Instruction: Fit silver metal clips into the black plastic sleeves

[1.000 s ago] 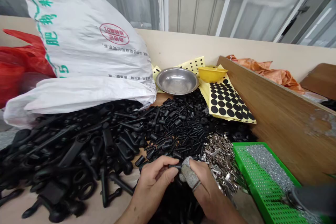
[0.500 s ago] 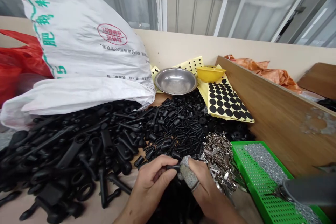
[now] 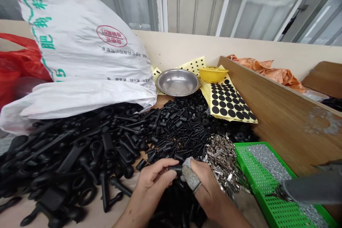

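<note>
My left hand [image 3: 151, 187] pinches a short black cylindrical piece [image 3: 175, 168] between thumb and fingers, near the bottom centre. My right hand [image 3: 210, 188] is closed at the piece's right end, its thumb bent over. A speckled grey wrapping [image 3: 190, 177], looking like cloth or tape, covers a finger of that hand and touches or nearly touches the piece. What lies inside the right-hand grip is hidden. Below and between the hands sit more black parts. Just beyond them spreads a pile of small black sleeves and screws [image 3: 184, 128].
Black crank-like handles [image 3: 80, 149] heap on the left under a white woven sack [image 3: 88, 42]. Metal clips [image 3: 221, 156] lie beside a green tray [image 3: 256, 185] of small silvery pieces. A grey powered tool [image 3: 312, 188] juts over the tray. Behind stand a steel bowl [image 3: 178, 82] and dotted sticker sheets [image 3: 229, 103].
The left fingertips have shifted slightly left along the black piece, showing more of it. The right hand stays at its end. The whole view has shifted slightly.
</note>
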